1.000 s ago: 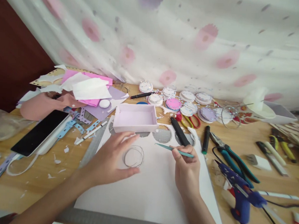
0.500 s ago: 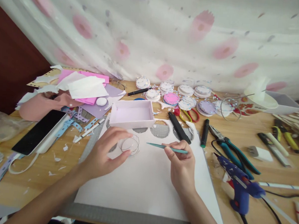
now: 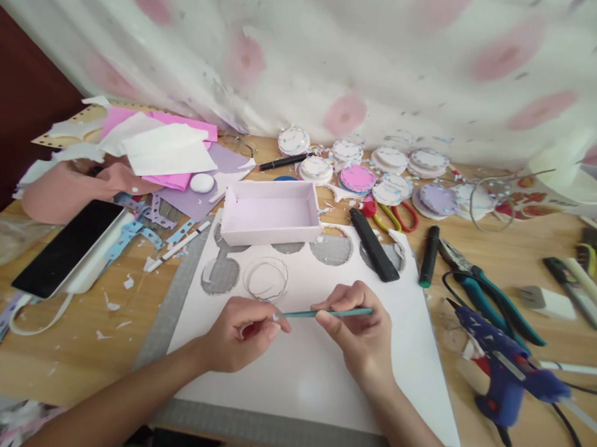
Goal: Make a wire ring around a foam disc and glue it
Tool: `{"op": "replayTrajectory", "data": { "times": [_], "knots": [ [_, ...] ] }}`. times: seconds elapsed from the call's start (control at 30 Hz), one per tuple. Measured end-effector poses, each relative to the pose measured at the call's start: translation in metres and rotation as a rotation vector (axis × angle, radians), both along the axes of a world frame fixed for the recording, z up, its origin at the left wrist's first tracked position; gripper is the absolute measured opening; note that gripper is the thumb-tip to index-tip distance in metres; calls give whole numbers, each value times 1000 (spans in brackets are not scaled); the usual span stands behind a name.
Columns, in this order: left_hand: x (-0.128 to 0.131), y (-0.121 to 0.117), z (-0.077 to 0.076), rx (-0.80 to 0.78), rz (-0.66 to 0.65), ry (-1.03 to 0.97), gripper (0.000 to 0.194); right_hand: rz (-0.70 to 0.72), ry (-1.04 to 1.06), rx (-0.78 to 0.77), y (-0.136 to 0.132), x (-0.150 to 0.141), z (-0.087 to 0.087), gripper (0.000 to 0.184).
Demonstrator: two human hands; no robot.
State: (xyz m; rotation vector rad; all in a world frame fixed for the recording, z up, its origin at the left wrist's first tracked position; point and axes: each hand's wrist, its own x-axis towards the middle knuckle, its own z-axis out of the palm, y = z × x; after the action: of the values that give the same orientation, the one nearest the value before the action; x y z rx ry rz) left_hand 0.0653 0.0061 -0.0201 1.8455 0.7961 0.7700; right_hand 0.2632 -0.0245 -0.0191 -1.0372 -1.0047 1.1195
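My right hand (image 3: 360, 327) grips slim teal tweezers (image 3: 346, 313), held almost level over the white sheet (image 3: 290, 376). Their pointed end reaches my left hand (image 3: 242, 334), whose thumb and fingers are pinched together at the tip. A tiny pale bit shows at those fingertips, too small to name. Just beyond my left hand, a ring of thin looped strands (image 3: 267, 280) rests on the sheet. Round holes are cut in the sheet's far part, with the grey cutting mat (image 3: 220, 276) showing through. Behind the ring stands a pale lilac open box (image 3: 272, 212).
Several trimmed round discs (image 3: 358, 178) line the back. A black cutter (image 3: 374, 246), a green-tipped marker (image 3: 429, 256), pliers (image 3: 489, 293) and a blue glue gun (image 3: 509, 361) lie to the right. Left are a phone (image 3: 70, 248) and paper scraps (image 3: 169, 150).
My left hand has drawn back from the looped ring towards me and closed into a pinch. The tweezers' tip now meets its fingertips. The view has tilted down slightly and turned left.
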Motion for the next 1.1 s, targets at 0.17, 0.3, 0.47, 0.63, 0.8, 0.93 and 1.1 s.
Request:
{"op": "replayTrajectory", "data": {
  "times": [0.17, 0.3, 0.47, 0.63, 0.8, 0.93, 1.1],
  "knots": [
    [-3, 2, 2, -50, -23, -28, 29, 8, -13, -33, 0, -3, 1, 21],
    [-6, 3, 0, -98, -42, -53, 31, 2, 62, -36, 0, -1, -5, 22],
    [-9, 1, -2, -208, -53, -93, 34, -1, 76, -29, 0, 1, -6, 22],
    [-10, 0, -3, -281, -84, -86, 35, 5, 57, -27, 0, -1, -4, 22],
    [-9, 2, 0, -212, -114, -92, 31, 16, 48, -37, -1, -1, -5, 22],
    [-7, 3, 2, -162, -115, -75, 33, 1, 40, -46, -1, 0, -6, 22],
    [-6, 2, 1, -129, -87, -51, 36, -72, 36, -1, 1, 2, -4, 21]
  ]
}}
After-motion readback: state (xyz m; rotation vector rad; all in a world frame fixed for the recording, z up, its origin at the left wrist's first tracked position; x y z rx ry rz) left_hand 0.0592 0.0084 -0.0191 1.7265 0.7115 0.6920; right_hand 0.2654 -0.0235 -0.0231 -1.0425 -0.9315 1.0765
